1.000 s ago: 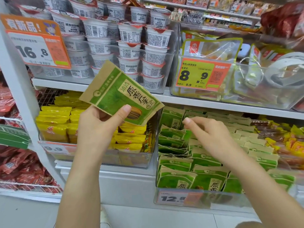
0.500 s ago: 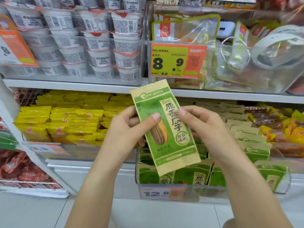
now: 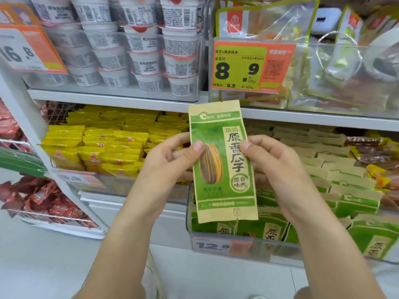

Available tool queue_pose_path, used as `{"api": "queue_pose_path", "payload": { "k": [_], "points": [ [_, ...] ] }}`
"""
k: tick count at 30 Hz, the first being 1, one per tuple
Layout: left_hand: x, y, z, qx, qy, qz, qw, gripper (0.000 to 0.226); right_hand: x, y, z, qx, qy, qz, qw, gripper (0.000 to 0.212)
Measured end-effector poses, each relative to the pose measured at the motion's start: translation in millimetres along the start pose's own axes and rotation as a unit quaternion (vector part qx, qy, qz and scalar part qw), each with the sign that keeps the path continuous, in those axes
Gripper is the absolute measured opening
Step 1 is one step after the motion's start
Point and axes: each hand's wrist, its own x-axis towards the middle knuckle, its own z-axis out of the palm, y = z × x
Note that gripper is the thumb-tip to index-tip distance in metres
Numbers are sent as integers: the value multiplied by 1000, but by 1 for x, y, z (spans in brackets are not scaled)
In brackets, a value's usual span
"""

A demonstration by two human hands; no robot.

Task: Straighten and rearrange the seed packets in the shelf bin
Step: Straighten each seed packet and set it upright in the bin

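Head view: left hand (image 3: 170, 160) and right hand (image 3: 274, 167) pinch one green seed packet (image 3: 222, 162) by its side edges, thumbs on front, upright, lifted above clear shelf bin (image 3: 248, 247). More green packets (image 3: 345, 190) stand in rows inside bin. Yellow packets (image 3: 103, 143) left.

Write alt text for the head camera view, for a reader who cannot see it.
Two hands, left hand and right hand, hold a green seed packet upright by its side edges, above a clear shelf bin of matching packets. Yellow snack packs fill the bin to the left.
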Motion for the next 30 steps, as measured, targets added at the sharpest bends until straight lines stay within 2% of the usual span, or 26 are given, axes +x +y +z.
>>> {"api": "queue_pose_path", "payload": {
  "k": [3,6,8,11,12,14,16,18,20,22,25,30],
  "points": [
    [-1,1,0,-18,22,3,1000,37,2,3,6,-8,7,-2,1000,9],
    [-2,1,-1,-17,87,34,995,28,7,6,13,-9,30,-15,999,8],
    [-1,-3,-4,72,143,80,984,30,9,8,19,-3,50,-24,998,11],
    [-7,-1,-4,232,147,119,954,20,11,10,26,17,72,-43,996,12],
    [-10,0,-3,277,129,111,946,25,10,11,29,21,76,-51,996,14],
    [-16,4,1,370,81,85,922,51,10,13,34,12,78,-67,995,18],
    [-20,5,4,412,56,72,907,72,8,15,36,-2,69,-72,995,20],
    [-20,7,4,406,69,71,908,72,7,15,38,-8,53,-71,996,18],
    [-18,7,2,393,93,71,912,64,6,14,39,-6,39,-70,997,14],
    [-16,8,0,344,91,59,933,57,5,14,40,-1,36,-73,997,16],
    [-14,9,-2,208,43,26,977,47,5,11,41,-2,50,-84,995,33],
    [-15,9,3,139,-18,35,990,43,4,7,37,32,31,-39,998,48]
  ]
}}
